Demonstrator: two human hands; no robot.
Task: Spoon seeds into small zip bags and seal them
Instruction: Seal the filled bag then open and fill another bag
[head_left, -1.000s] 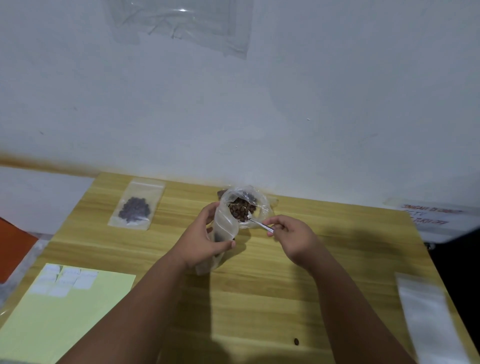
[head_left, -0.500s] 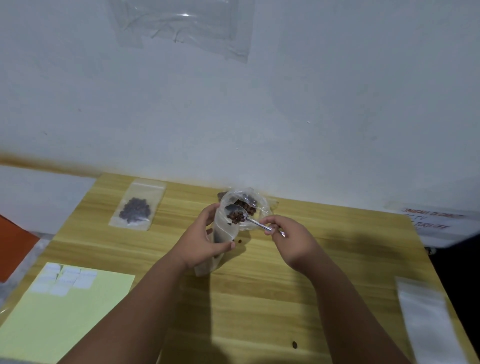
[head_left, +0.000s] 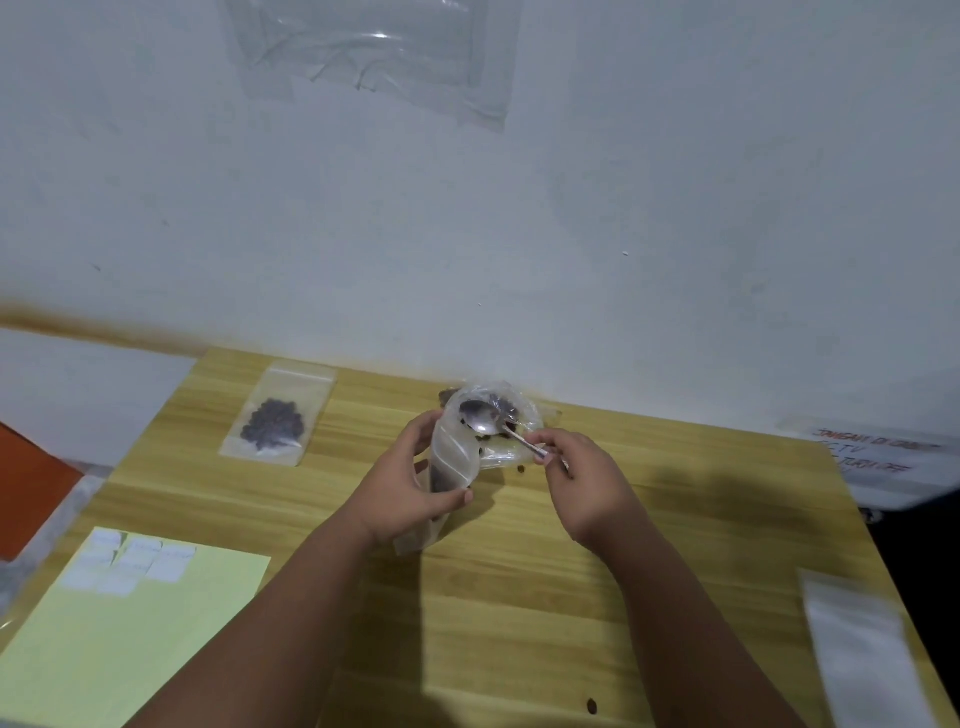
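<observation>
While your left hand (head_left: 410, 493) holds the little bag (head_left: 454, 457) standing up with its mouth open, your right hand (head_left: 582, 483) pinches the spoon (head_left: 480, 418) by its handle. The spoon points away and left, its bowl just past that mouth, over the big seed bag (head_left: 530, 415).

Left hand (head_left: 405, 491) grips bag (head_left: 454, 460), right hand (head_left: 587, 483) seemingly pinches spoon (head_left: 480, 418)
</observation>
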